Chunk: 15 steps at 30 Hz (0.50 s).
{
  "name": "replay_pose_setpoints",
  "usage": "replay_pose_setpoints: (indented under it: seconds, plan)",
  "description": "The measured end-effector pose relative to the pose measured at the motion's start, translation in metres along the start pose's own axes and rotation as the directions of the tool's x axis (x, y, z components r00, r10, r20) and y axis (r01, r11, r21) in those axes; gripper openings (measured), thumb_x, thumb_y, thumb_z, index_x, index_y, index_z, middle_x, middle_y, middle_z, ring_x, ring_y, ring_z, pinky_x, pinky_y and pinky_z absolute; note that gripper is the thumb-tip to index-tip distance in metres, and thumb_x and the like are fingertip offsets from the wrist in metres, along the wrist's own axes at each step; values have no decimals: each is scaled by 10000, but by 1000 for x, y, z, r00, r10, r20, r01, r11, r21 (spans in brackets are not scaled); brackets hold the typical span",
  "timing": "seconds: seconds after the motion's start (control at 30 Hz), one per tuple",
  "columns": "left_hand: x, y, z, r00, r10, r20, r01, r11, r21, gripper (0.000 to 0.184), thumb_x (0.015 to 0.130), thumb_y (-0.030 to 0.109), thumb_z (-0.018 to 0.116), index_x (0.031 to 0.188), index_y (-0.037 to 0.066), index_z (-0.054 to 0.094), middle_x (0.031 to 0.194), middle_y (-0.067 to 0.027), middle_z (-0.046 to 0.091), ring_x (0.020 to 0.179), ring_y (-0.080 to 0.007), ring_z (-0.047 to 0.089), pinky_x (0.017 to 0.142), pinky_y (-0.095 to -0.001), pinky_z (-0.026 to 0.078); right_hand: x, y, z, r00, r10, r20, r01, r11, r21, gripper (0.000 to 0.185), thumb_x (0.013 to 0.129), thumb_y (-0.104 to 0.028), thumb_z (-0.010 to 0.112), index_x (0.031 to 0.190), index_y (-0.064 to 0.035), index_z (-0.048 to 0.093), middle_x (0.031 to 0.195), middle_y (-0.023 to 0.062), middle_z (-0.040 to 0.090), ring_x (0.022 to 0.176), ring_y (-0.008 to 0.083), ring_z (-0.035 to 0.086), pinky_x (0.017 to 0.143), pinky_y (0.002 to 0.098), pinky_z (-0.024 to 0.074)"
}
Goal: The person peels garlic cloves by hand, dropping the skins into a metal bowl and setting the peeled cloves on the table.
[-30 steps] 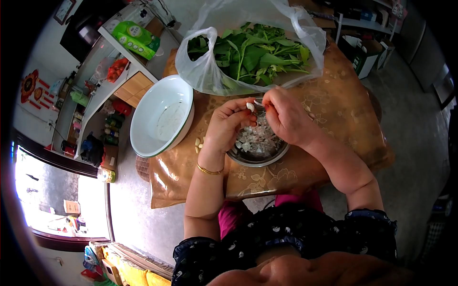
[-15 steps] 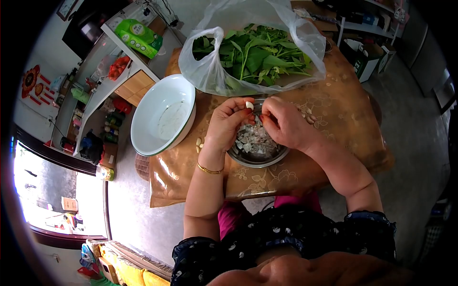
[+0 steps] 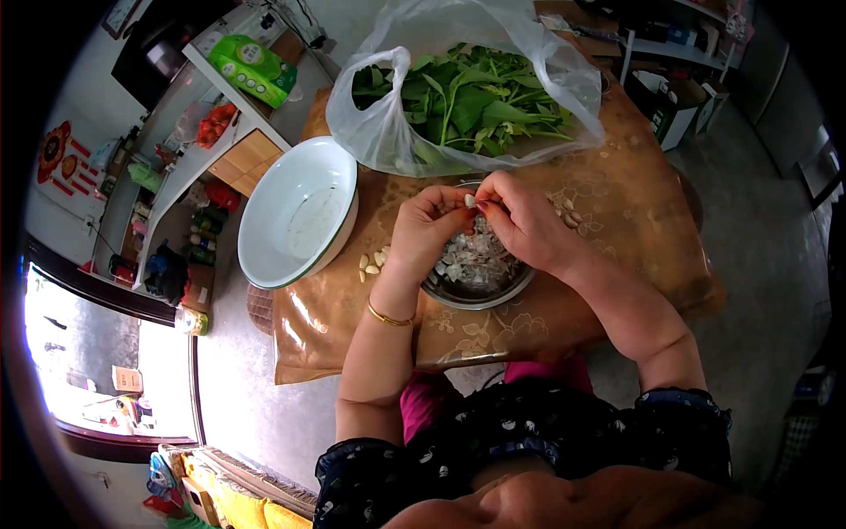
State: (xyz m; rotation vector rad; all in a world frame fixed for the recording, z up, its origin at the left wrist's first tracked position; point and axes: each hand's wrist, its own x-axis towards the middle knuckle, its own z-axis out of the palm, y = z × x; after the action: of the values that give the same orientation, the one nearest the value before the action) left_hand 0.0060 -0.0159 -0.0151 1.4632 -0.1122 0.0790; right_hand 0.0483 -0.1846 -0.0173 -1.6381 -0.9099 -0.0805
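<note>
Over a steel bowl [image 3: 480, 304], my left hand [image 3: 426, 227] pinches a pale garlic clove [image 3: 471, 201] between thumb and fingers. The fingertips of my right hand [image 3: 533, 227] are closed against the same clove from the other side. Papery garlic skins [image 3: 476, 260] fill much of the bowl below both hands. Several peeled cloves [image 3: 371, 264] lie on the table left of my left wrist. To the right of my right hand lie several cloves that look unpeeled [image 3: 568, 212].
A white enamel basin [image 3: 300, 212] stands at the table's left. At the back, a clear plastic bag [image 3: 374, 132] holds leafy greens [image 3: 476, 101]. A brown patterned cloth [image 3: 617, 220] covers the table. Shelves [image 3: 220, 154] stand at the left.
My hands have drawn closer together around the clove, which has shifted slightly right and down. My left hand has turned a little, and more of the peeled cloves show beside its wrist.
</note>
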Motion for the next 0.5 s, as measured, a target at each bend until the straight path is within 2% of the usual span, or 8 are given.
replay_pose_setpoints:
  seconds: [0.13, 0.23, 0.33, 0.43, 0.5]
  plan:
    - [-2, 0, 2, 1000, 8, -3, -7, 993, 114, 183, 791, -55, 591, 973, -45, 606, 790, -59, 640, 676, -92, 576, 624, -211, 468, -1, -2, 0, 1000, 0, -12, -1, 997, -77, 60, 851, 8, 509, 896, 0, 470, 718, 116, 558, 617, 173, 523, 566, 297, 423]
    - [-4, -1, 7, 1000, 0, -16, 3, 989, 148, 193, 790, -58, 592, 981, -43, 610, 784, -58, 639, 670, -90, 574, 619, -211, 468, -1, 2, 1, 997, -61, -52, 53, 989, -140, 60, 847, 15, 506, 884, -3, 464, 706, 130, 547, 600, 200, 528, 557, 309, 423]
    - [-4, 1, 6, 1000, -23, 19, 21, 993, 119, 188, 807, -47, 574, 992, -48, 605, 787, -67, 636, 682, -103, 585, 616, -216, 472, -1, 3, 1, 992, -92, -84, 80, 988, -131, 102, 815, 13, 534, 846, 1, 438, 752, 195, 539, 635, 336, 545, 550, 384, 418]
    - [-1, -3, -1, 995, -97, 15, 97, 967, -235, 194, 828, -33, 546, 1014, -55, 598, 827, -85, 633, 704, -132, 603, 636, -239, 499, 0, 1, -3, 997, 40, -64, -47, 993, -108, 107, 805, 38, 521, 872, 1, 446, 749, 188, 538, 632, 335, 536, 561, 381, 422]
    - [-1, 0, -2, 992, -121, 34, 125, 941, -315, 206, 840, -31, 523, 1032, -62, 590, 861, -97, 629, 726, -152, 611, 663, -261, 517, 1, 1, -2, 995, 19, -95, -22, 999, -28, 103, 803, 54, 494, 883, -2, 459, 753, 143, 534, 642, 267, 527, 582, 331, 424]
